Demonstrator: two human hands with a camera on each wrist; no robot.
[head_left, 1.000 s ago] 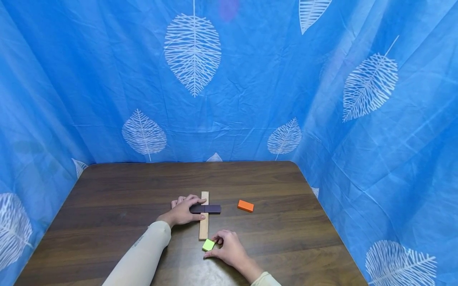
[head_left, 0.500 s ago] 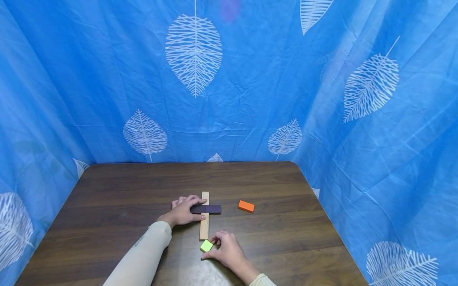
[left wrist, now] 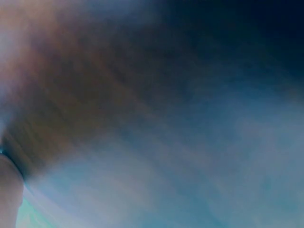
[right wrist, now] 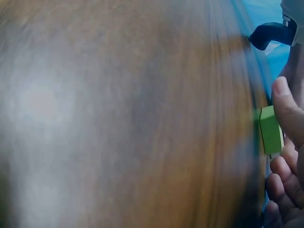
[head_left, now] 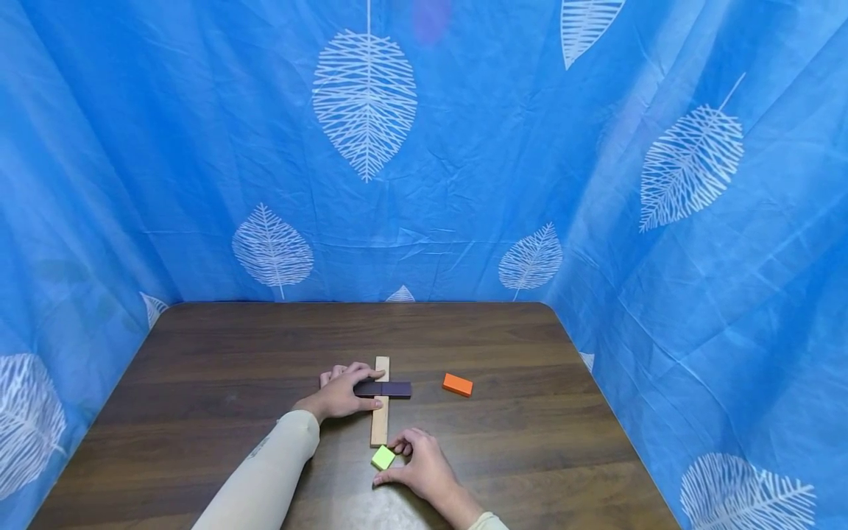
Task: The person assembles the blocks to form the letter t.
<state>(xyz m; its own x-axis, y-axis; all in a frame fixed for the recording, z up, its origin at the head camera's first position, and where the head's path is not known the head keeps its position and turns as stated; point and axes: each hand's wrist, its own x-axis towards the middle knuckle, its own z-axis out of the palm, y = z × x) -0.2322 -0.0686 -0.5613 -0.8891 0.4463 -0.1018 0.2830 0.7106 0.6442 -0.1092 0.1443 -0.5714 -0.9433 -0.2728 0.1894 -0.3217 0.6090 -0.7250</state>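
In the head view my left hand [head_left: 339, 394] reaches over a cross of flat blocks. Its thumb and index fingertips rest on the pale wooden blocks [head_left: 380, 427], one to each side of the dark purple blocks [head_left: 396, 390] crossing them. A lime green block [head_left: 383, 458] lies turned at the near end of the pale wood. My right hand [head_left: 424, 465] curves around that block from the right, thumb apart below it and fingertips close to its upper corner. In the right wrist view the green block [right wrist: 271, 130] shows beside the thumb; contact cannot be told. The left wrist view is blurred.
An orange block [head_left: 458, 384] lies alone to the right of the cross. The brown wooden table [head_left: 517, 427] has a blue curtain [head_left: 450, 147] with white leaf prints behind it and along its sides.
The green block has shifted slightly left and turned, with my right hand following it toward the pale wood's end. My left hand stays over the cross. The head view has tilted slightly.
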